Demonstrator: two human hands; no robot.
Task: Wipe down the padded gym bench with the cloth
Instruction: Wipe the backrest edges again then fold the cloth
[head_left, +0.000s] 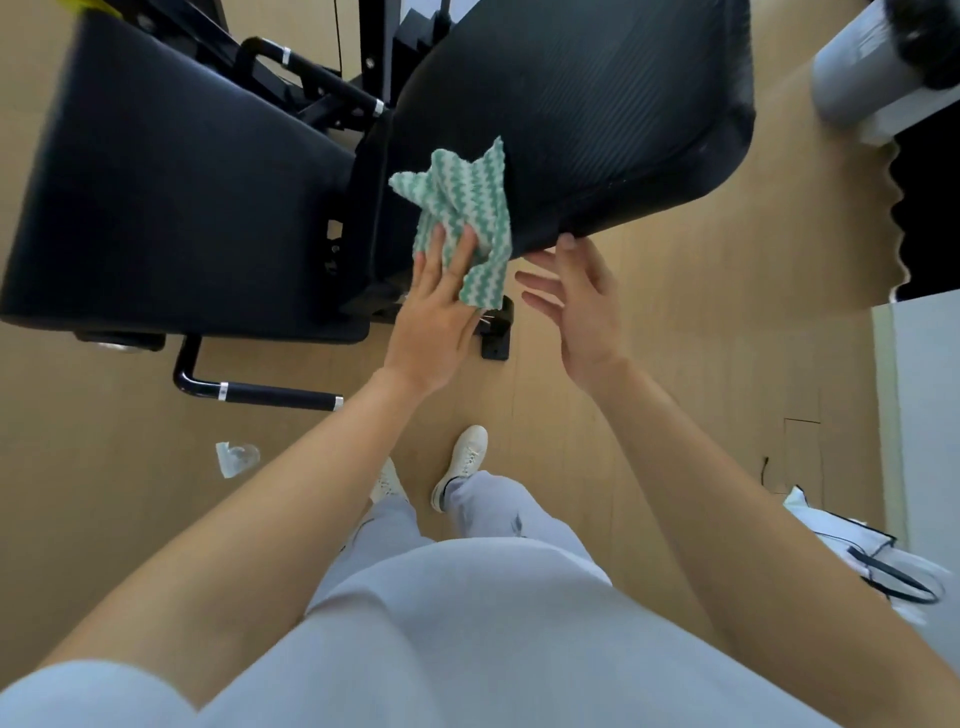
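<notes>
Fingers (460, 253) press cloth (467, 202), stretched upward, against bench (597, 114).

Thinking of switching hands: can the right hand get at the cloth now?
Probably yes. The right hand is open just beside the cloth, nothing between them; the left hand covers only its lower left part.

A gym: black padded bench (171, 197) and machine handles (275, 392) on wood flooring (675, 338).
</notes>
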